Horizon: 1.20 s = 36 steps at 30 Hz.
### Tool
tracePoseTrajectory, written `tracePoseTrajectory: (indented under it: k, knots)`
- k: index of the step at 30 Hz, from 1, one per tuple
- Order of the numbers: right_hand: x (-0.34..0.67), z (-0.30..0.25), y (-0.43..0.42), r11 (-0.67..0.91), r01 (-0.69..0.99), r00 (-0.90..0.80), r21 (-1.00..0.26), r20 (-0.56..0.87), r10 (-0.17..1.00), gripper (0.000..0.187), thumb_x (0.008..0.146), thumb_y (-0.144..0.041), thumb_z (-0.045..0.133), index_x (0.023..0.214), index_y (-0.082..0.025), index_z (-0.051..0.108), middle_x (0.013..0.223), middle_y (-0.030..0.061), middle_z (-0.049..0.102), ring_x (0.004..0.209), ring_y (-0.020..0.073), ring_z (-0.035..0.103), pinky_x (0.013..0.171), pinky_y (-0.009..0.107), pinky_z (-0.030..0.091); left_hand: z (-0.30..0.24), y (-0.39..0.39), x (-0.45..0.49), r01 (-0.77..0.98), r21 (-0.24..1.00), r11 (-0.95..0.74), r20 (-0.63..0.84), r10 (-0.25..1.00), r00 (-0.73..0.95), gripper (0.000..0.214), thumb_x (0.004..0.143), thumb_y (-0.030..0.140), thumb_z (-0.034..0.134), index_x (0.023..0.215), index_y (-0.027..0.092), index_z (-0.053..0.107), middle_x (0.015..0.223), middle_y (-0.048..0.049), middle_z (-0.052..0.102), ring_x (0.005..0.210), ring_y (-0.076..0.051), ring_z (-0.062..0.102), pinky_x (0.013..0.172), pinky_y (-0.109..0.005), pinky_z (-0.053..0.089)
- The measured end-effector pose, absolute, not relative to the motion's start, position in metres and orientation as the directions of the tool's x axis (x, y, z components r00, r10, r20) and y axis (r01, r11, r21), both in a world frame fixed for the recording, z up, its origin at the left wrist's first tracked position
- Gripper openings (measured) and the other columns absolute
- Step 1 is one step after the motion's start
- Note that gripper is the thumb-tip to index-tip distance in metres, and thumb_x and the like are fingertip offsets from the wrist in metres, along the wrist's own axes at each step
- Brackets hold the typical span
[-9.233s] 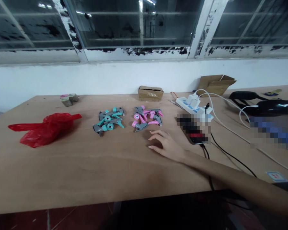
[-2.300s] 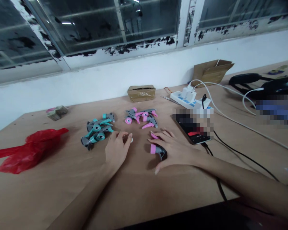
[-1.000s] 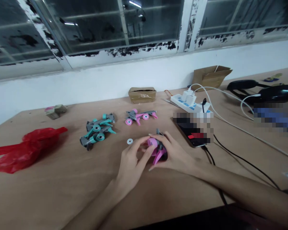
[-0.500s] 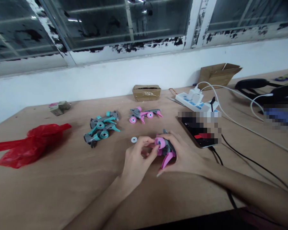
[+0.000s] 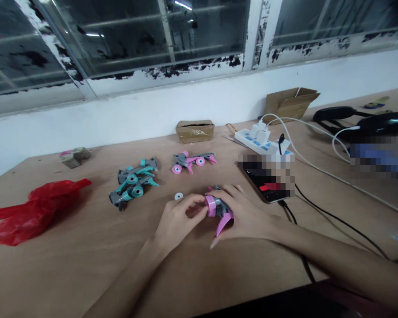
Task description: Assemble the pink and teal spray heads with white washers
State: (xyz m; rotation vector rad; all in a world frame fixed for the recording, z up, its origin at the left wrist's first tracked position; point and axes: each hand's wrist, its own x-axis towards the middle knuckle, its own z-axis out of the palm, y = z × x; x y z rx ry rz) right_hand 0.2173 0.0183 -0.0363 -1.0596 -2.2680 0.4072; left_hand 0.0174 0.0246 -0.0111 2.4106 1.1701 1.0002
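Observation:
A grey-and-pink toy race car (image 5: 224, 212) is gripped by my right hand (image 5: 247, 212), its fingers over the top and side and its thumb below. One pink wheel (image 5: 211, 206) faces left. Against that wheel's face my left hand (image 5: 181, 221) has thumb and index finger pinched together; whatever is between the tips is hidden. A small white disc (image 5: 178, 196) with a centre hole lies just beyond my left knuckles. Another pink-and-grey toy car (image 5: 194, 161) rests farther back. Grey-and-teal toy cars (image 5: 134, 181) lie close together to the left.
A red plastic bag (image 5: 40, 210) lies at the left, with small blocks (image 5: 74, 157) behind it. Cardboard boxes (image 5: 195, 132) stand along the wall. To the right are a phone (image 5: 265, 183), a power strip (image 5: 262, 143) and trailing cables (image 5: 338, 223).
The view has shifted, so the table's things appear farther left. My left fingertips have moved from the pink wheel's rim to its outer face, and the wheel has turned more side-on.

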Motion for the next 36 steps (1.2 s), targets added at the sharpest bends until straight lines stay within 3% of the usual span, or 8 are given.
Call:
tracePoseTrajectory:
  k: [7,11,19,28,36]
  knots:
    - [0.217,-0.035,0.018,0.622,0.603,-0.488,-0.5,0.385,0.783,0.096,0.043,-0.072,0.069,0.121,-0.022,0.046,0.116,0.0113,0.052,0.107,0.0314,0.045,0.09,0.047,0.035,-0.01,0.027,0.016,0.559,0.458,-0.691,0.487,0.721,0.493,0.018,0.074,0.012,0.061,0.089,0.021,0.063,0.074,0.0034,0.069,0.061,-0.009,0.064,0.062,-0.018,0.054]
    - [0.217,-0.031,0.017,0.647,0.59,-0.513,-0.483,0.395,0.762,0.086,0.05,-0.066,0.071,0.12,-0.021,0.046,0.117,0.0109,0.052,0.107,0.0299,0.046,0.091,0.046,0.034,-0.011,0.026,0.017,0.558,0.462,-0.689,0.506,0.722,0.472,0.016,0.075,0.012,0.059,0.088,0.02,0.063,0.074,0.0026,0.069,0.061,-0.01,0.064,0.062,-0.02,0.054]
    - [0.218,-0.033,0.019,0.642,0.588,-0.524,-0.492,0.372,0.766,0.081,0.048,-0.065,0.072,0.113,-0.022,0.05,0.115,0.0108,0.052,0.108,0.0309,0.045,0.092,0.047,0.033,-0.006,0.031,0.013,0.569,0.423,-0.705,0.478,0.707,0.521,0.01,0.084,0.025,0.057,0.084,0.024,0.066,0.078,0.0029,0.071,0.068,-0.013,0.065,0.07,-0.025,0.052]
    - [0.224,-0.037,0.028,0.673,0.596,-0.54,-0.438,0.401,0.74,0.088,0.051,-0.064,0.072,0.124,-0.022,0.044,0.118,0.0118,0.052,0.113,0.0324,0.043,0.097,0.051,0.027,-0.014,0.031,0.02,0.631,0.381,-0.675,0.485,0.728,0.486,0.007,0.081,0.022,0.06,0.087,0.022,0.064,0.078,0.0026,0.07,0.064,-0.012,0.064,0.066,-0.024,0.051]
    - [0.229,-0.027,0.029,0.662,0.603,-0.547,-0.445,0.373,0.749,0.092,0.049,-0.065,0.072,0.126,-0.023,0.044,0.117,0.0111,0.051,0.111,0.0322,0.043,0.095,0.049,0.03,-0.014,0.034,0.023,0.588,0.366,-0.721,0.567,0.674,0.473,0.006,0.082,0.022,0.06,0.086,0.02,0.063,0.081,0.0006,0.07,0.068,-0.012,0.064,0.064,-0.023,0.051]
